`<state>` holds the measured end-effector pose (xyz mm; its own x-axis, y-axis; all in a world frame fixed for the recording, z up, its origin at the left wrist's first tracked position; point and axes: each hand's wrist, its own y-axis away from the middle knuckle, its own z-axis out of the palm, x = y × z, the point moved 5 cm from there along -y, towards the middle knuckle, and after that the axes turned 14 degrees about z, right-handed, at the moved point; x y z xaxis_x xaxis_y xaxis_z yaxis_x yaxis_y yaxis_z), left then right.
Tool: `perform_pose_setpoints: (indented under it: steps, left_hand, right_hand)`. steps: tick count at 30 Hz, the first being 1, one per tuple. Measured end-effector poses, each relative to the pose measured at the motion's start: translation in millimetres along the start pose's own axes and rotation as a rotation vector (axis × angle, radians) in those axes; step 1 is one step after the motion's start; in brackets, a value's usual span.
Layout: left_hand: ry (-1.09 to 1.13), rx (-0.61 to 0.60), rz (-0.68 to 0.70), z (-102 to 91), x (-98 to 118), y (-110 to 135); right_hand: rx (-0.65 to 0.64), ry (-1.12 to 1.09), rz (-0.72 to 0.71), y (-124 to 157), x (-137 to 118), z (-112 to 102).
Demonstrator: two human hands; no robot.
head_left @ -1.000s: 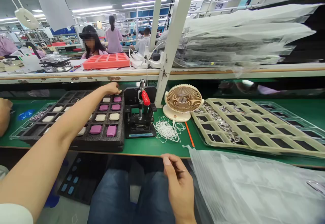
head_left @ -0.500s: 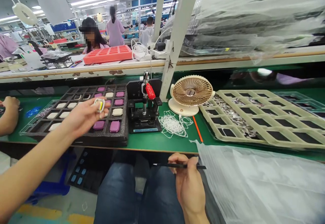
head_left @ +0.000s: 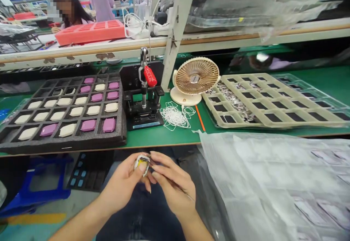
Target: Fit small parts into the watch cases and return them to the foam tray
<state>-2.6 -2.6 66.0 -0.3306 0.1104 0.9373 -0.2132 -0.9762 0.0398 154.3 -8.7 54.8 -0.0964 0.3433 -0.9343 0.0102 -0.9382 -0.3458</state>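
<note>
The left hand and the right hand are close together, low over the person's blue jeans. The left fingers are nearly shut and pinch a small white ring with a bit of yellow in it. The ring sits up near the tips, so most of it can be seen. The right fingers are curled and hold a thin black stick low down in the hand. Those fingers come very near the ring, but I cannot tell if they or the stick touch it. The hold looks good for small work: the hands are close to the body, and they brace each other so the ring can stay steady. Beyond the hands is the green surface. On it is a black foam tray with pink and cream pads in its holes. Next to that is a small black press with a red handle. A heap of white string lies in front of a round fan, and a wide tan tray is off to the right.
</note>
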Motion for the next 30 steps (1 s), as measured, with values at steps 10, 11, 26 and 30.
perform_pose_setpoints:
  steps: [10, 11, 26, 30]
  left_hand:
    - [-0.07, 0.013, 0.032, -1.6, -0.5, -3.0]
    - [-0.091, 0.015, 0.036, -2.5, -0.4, -2.7]
    - [0.088, 0.01, -0.038, -2.1, -13.2, 1.1]
    - [0.021, 0.029, 0.0, -5.3, -13.4, 0.4]
  right_hand:
    - [-0.065, 0.104, -0.109, 1.1, 4.3, 4.0]
    - [-0.076, 0.118, -0.118, 0.3, 3.5, 3.8]
    - [-0.022, 0.126, -0.199, 12.4, 15.8, 1.1]
    - [-0.061, 0.126, -0.16, 7.0, 12.0, 3.9]
